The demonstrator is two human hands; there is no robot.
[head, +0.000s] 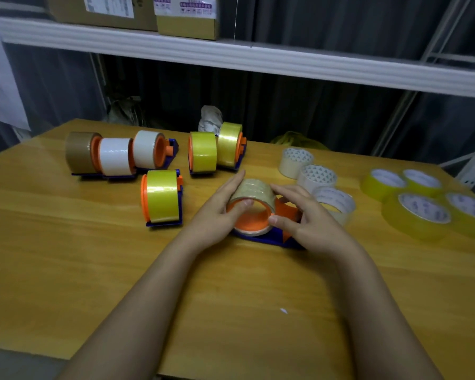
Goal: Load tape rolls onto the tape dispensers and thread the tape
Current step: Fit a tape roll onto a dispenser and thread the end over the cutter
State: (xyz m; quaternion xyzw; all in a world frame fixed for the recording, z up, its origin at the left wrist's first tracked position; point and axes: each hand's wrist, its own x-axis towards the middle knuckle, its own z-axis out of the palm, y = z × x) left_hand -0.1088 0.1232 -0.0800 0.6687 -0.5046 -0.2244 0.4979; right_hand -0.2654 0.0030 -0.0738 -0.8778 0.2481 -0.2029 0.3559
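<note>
Left hand (220, 212): clasps clear tape roll (254, 192), thumb on orange hub | Right hand (310, 218): fingers curled on roll's other side | Dispenser (269, 237): table (66, 256) centre | 6 loaded dispensers (162, 198) behind-left | Spare rolls (420, 209) right

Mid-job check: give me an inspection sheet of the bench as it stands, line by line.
Surface: wooden table, small white scrap near the front.
Job's things: clear tape roll on the orange-and-blue dispenser at centre; six loaded dispensers behind left; clear spare rolls and yellow spare rolls lying flat at right.
Clutter: crumpled white bag at the far edge.
Grippers: left hand and right hand both on the roll.
Cables: nothing seen.
Surroundings: shelf with cardboard boxes, dark curtain.
</note>
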